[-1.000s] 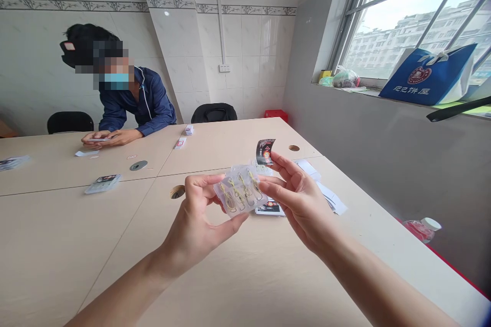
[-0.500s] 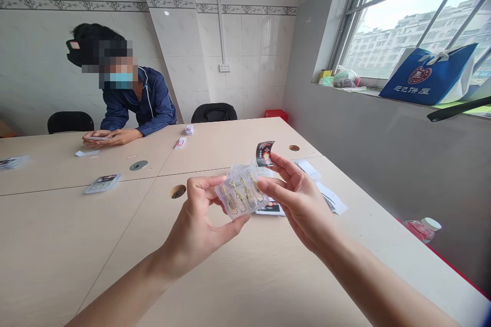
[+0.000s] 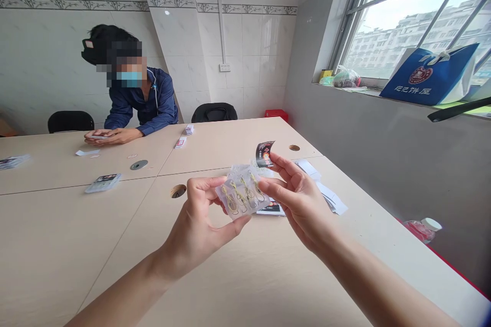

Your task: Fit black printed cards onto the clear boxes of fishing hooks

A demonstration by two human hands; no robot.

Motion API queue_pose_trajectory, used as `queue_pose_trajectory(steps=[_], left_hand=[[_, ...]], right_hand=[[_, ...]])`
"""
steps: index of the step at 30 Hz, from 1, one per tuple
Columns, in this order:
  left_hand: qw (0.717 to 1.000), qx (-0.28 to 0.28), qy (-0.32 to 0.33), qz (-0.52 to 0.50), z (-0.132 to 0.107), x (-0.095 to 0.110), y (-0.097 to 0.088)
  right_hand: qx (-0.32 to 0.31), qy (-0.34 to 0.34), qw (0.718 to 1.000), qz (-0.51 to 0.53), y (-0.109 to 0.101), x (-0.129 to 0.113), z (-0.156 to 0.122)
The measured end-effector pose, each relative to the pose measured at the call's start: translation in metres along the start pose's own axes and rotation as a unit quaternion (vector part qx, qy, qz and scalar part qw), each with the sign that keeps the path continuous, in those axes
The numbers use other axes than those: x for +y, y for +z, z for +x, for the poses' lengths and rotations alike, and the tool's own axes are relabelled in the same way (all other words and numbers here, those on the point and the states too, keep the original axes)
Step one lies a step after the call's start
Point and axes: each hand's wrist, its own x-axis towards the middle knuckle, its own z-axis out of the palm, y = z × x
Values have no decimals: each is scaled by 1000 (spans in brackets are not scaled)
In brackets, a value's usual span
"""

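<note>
My left hand grips a small clear plastic box by its left side, thumb below and fingers above. Inside the box lie several fish hooks tied with yellowish line. Between the fingertips of my right hand a curled black printed sticker stands up above the box's far right corner. The right thumb also touches the box's right edge. Behind the box, partly hidden by my hands, more clear boxes and a black printed card lie on the table.
White paper slips lie right of my right hand. A labelled clear box sits to the left, near a table hole. Across the table, a masked co-worker leans over a small item. A bottle stands beyond the right edge.
The co-worker's head and upper body have shifted slightly to the right. My hands, the box and the sticker have hardly moved.
</note>
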Motion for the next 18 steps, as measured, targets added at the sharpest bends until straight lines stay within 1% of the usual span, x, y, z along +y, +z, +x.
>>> queue_pose_trajectory(steps=[8,18], left_hand=[[1000,2,-20,12,3,-2,-3],[1000,-4,-2,13,1,-3,-2]], right_hand=[[-7,4,1000,-1,0,-1,-1],[-3,11,1000,-4,2,-1,-2]])
